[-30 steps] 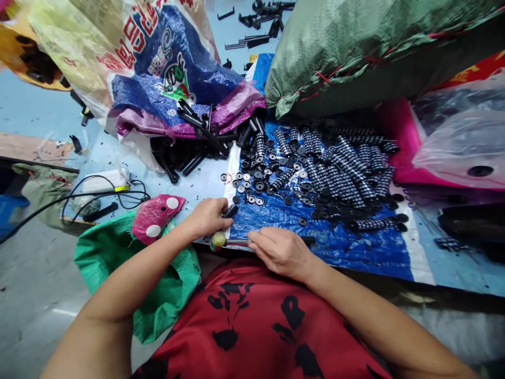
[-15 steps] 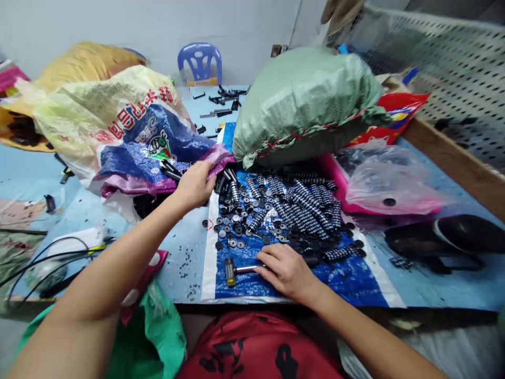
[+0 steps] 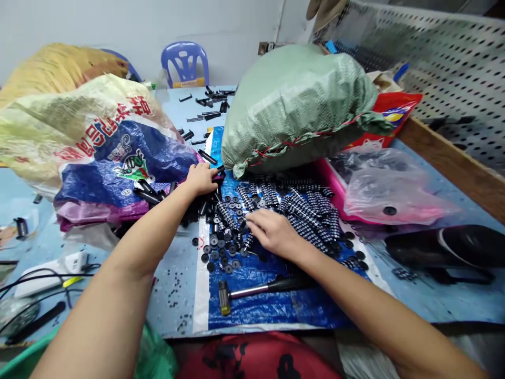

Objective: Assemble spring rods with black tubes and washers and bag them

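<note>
My left hand (image 3: 202,180) lies over loose black plastic parts (image 3: 147,193) at the mouth of a printed woven bag (image 3: 152,139), fingers stretched forward and thumb apart. My right hand (image 3: 274,231) reaches over small black ring-shaped discs (image 3: 228,247), its fingers extended and its tips near the pile; I see nothing held in it. Beside it lie many stacked rows of discs (image 3: 305,218), strung like rods, on a blue sheet (image 3: 256,310). A small mallet (image 3: 250,290) with a black grip rests on the sheet, below my right hand and touched by neither hand.
A stuffed green sack (image 3: 303,105) stands behind the discs. To the right are a pink tray (image 3: 335,192) with a plastic bag, a black bottle-like object (image 3: 445,247) and a perforated crate (image 3: 457,63). Cables (image 3: 43,273) lie at left. Black clips (image 3: 211,100) are scattered at the back.
My right hand has left the mallet and moved up to the discs. My left hand has gone from the bag's pink hem to the black parts. The view has shifted slightly.
</note>
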Motion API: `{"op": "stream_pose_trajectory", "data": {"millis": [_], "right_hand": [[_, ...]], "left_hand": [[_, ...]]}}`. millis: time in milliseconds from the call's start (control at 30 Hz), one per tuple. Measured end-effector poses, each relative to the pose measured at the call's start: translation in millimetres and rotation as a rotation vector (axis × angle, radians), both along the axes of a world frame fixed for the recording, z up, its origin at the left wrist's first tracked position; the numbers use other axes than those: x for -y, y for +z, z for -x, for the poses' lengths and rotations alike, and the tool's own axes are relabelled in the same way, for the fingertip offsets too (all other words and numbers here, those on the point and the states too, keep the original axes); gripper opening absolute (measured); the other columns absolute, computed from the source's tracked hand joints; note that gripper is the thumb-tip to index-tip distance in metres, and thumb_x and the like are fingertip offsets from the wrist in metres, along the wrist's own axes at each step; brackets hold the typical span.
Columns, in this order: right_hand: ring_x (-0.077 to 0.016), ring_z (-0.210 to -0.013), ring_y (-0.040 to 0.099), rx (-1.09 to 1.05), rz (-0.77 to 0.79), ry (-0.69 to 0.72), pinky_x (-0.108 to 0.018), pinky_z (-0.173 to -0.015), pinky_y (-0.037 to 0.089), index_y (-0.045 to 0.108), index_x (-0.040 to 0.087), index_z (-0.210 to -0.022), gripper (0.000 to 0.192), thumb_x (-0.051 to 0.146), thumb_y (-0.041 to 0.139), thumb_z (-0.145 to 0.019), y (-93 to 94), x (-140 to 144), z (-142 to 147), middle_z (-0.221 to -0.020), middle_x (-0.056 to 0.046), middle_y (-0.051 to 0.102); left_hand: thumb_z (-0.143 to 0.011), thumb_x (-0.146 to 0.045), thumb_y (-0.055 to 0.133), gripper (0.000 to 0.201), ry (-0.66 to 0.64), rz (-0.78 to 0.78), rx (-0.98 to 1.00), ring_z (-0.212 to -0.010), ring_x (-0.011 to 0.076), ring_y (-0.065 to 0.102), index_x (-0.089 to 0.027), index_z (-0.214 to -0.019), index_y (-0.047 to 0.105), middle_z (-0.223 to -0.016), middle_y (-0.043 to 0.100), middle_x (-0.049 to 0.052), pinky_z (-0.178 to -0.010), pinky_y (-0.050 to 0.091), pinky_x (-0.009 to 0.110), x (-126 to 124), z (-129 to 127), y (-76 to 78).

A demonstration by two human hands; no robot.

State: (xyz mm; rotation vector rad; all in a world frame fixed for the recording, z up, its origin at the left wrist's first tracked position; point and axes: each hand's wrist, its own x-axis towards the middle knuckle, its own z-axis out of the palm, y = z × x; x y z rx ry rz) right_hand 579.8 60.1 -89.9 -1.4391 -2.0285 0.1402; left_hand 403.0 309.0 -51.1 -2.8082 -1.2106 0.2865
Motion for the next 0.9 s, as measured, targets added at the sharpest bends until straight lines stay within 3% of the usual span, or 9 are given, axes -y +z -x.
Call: {"op": "stream_pose_trajectory", "data": {"millis": [133,300,433,533,600,700,800,900], "right_hand": [[-0.0234,-0.126,0.056,0.207,0.157,-0.133,-0.035,-0.113,0.041,0.06,0.009,-0.132,0.036,0.024,0.04,-0.107,0.0,-67,-4,-0.136,-0.016,0.062],[-0.0298,-0.121,0.055,0.303,0.245,-0.204,-0.041,-0.11,0.04,0.062,0.006,-0.124,0.038,0.029,0.037,-0.107,-4.7,-111,-8,-0.128,-0.02,0.061],[-0.0341,-0.121,0.054,0.331,0.324,-0.271,-0.048,-0.103,0.042,0.062,0.009,-0.128,0.042,0.038,0.041,-0.106,-10.0,-120,-9,-0.13,-0.02,0.061],[-0.0339,-0.12,0.055,0.341,0.368,-0.286,-0.047,-0.101,0.043,0.065,0.011,-0.122,0.043,0.042,0.041,-0.106,-7.4,-122,-9,-0.126,-0.02,0.063],[-0.0312,-0.119,0.056,0.344,0.372,-0.273,-0.045,-0.102,0.043,0.065,0.012,-0.123,0.041,0.04,0.039,-0.107,-2.5,-119,-12,-0.125,-0.018,0.064],[-0.0247,-0.125,0.056,0.337,0.35,-0.262,-0.038,-0.109,0.04,0.058,0.014,-0.139,0.043,0.031,0.032,-0.109,6.4,-110,-27,-0.137,-0.014,0.062],[-0.0223,-0.132,0.054,0.335,0.351,-0.29,-0.033,-0.113,0.037,0.054,0.008,-0.145,0.047,0.023,0.028,-0.109,13.3,-100,-49,-0.145,-0.016,0.058],[-0.0248,-0.127,0.058,0.349,0.388,-0.285,-0.035,-0.111,0.04,0.06,0.01,-0.139,0.045,0.027,0.033,-0.108,14.6,-100,-62,-0.139,-0.015,0.062]], "left_hand": [[-0.089,-0.046,0.055,0.045,-0.031,-0.023,0.019,-0.121,0.034,0.052,-0.022,-0.125,0.068,-0.127,0.058,0.016,-0.097,0.038,0.046,24,20,-1.0],[-0.09,-0.041,0.054,0.038,-0.069,-0.071,0.033,-0.116,0.0335,0.056,-0.019,-0.117,0.07,-0.122,0.062,0.015,-0.093,0.04,0.046,60,38,0.1],[-0.09,-0.055,0.056,0.045,-0.048,0.055,-0.037,-0.109,0.0356,0.062,-0.017,-0.105,0.074,-0.111,0.068,0.016,-0.089,0.044,0.046,67,32,19.8],[-0.089,-0.06,0.058,0.05,0.092,0.145,-0.024,-0.099,0.0335,0.066,-0.015,-0.102,0.075,-0.102,0.07,0.017,-0.085,0.047,0.042,45,8,35.1],[-0.095,-0.047,0.05,0.046,0.17,0.078,0.058,-0.107,0.0327,0.065,-0.011,-0.117,0.071,-0.115,0.068,0.019,-0.09,0.048,0.04,20,-12,36.3],[-0.098,-0.033,0.041,0.052,0.239,-0.038,0.163,-0.128,0.0354,0.054,-0.006,-0.14,0.055,-0.138,0.056,0.025,-0.103,0.043,0.043,-20,-33,21.2],[-0.096,-0.046,0.047,0.066,0.289,-0.062,0.193,-0.138,0.0408,0.043,-0.005,-0.148,0.048,-0.145,0.047,0.029,-0.11,0.038,0.049,-52,-40,-3.5],[-0.095,-0.063,0.045,0.076,0.275,-0.019,0.122,-0.137,0.0436,0.044,-0.009,-0.148,0.051,-0.147,0.048,0.028,-0.111,0.037,0.055,-70,-39,-21.8]]}}
